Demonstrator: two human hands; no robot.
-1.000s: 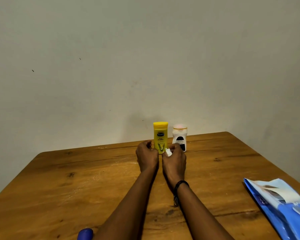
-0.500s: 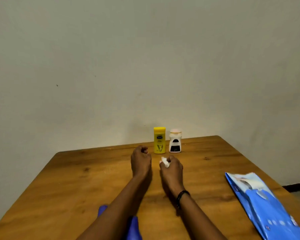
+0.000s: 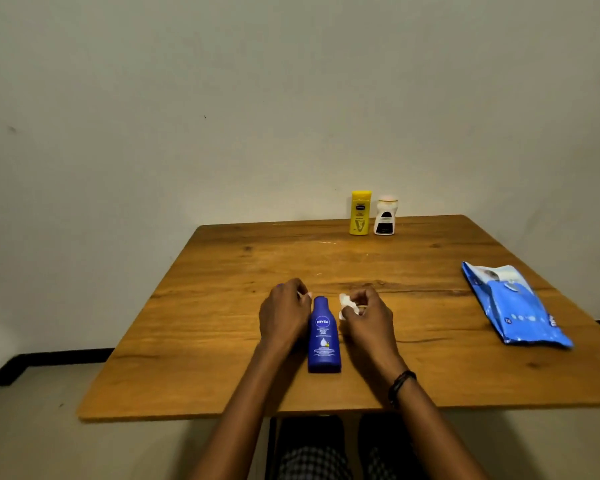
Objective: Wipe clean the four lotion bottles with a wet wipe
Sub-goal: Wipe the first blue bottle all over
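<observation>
Starting on the blue lotion bottle (image 3: 324, 336) looks to be the step in hand. At lower centre of the frame the left hand (image 3: 284, 317) sits against the bottle's left side with its fingers curled. From this angle I cannot tell whether it grips the bottle or only rests beside it. The bottle is on the desk (image 3: 222, 341), label to the camera and cap toward the top of the frame. Just right of its neck, not touching it, is a bunched wet wipe (image 3: 345, 303). The right hand (image 3: 368, 320) pinches the wipe between curled fingers.

Higher up, at the desk's far edge, the yellow bottle (image 3: 360, 213) and the white bottle (image 3: 384, 216) stand upright, just beside each other. At right of the frame lies the blue wipe pack (image 3: 513, 306). A fourth bottle is not in view.

The next move likely calls for the left hand to steady or lift the blue bottle. The right hand would then bring the wipe onto its body and rub round it, cap included.

Half a second ago both hands were farther up the desk, close to the yellow and white pair. The blue bottle was then only a shape at the bottom edge under the left forearm. Now the hands flank it, the view takes in the whole desk, and the pack shows in full.
</observation>
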